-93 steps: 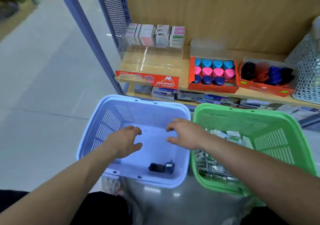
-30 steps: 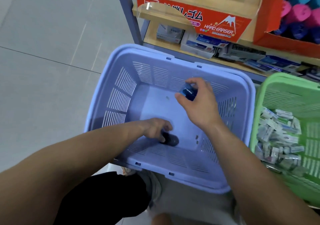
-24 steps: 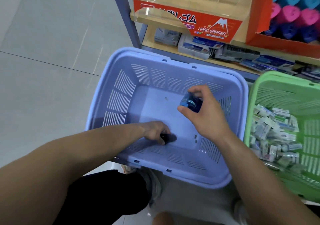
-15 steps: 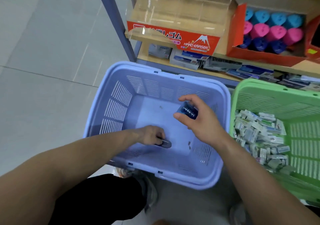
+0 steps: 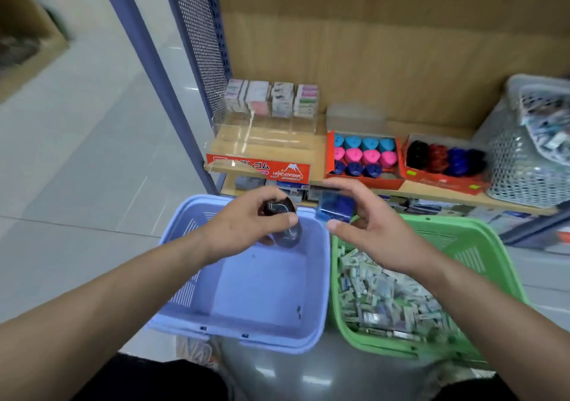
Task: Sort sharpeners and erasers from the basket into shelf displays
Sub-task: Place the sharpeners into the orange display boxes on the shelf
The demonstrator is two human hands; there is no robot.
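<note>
- Straight ahead of me, the wooden shelf (image 5: 438, 196) carries the displays in a row; a grey mesh basket (image 5: 512, 169) stands at its right end
- Below it, a lilac basket (image 5: 259, 295) sits on the left and a green basket (image 5: 481, 240) touches it on the right; the green one holds a heap of wrapped erasers (image 5: 379, 292)
- On the shelf's left end is a clear eraser display (image 5: 262, 166) with a red front; stacked packs fill only its back row
- Beside that, an orange box (image 5: 367, 181) holds blue, pink and navy sharpeners; a second orange box (image 5: 444, 181) holds black, red and blue ones
- My left hand (image 5: 243, 224) is raised over the lilac basket's far end, fingers curled round a dark sharpener (image 5: 283, 224)
- My right hand (image 5: 370, 231) is raised where the two baskets' far rims meet, just before the shelf edge; thumb and fingers pinch a blue sharpener (image 5: 334, 207)
</note>
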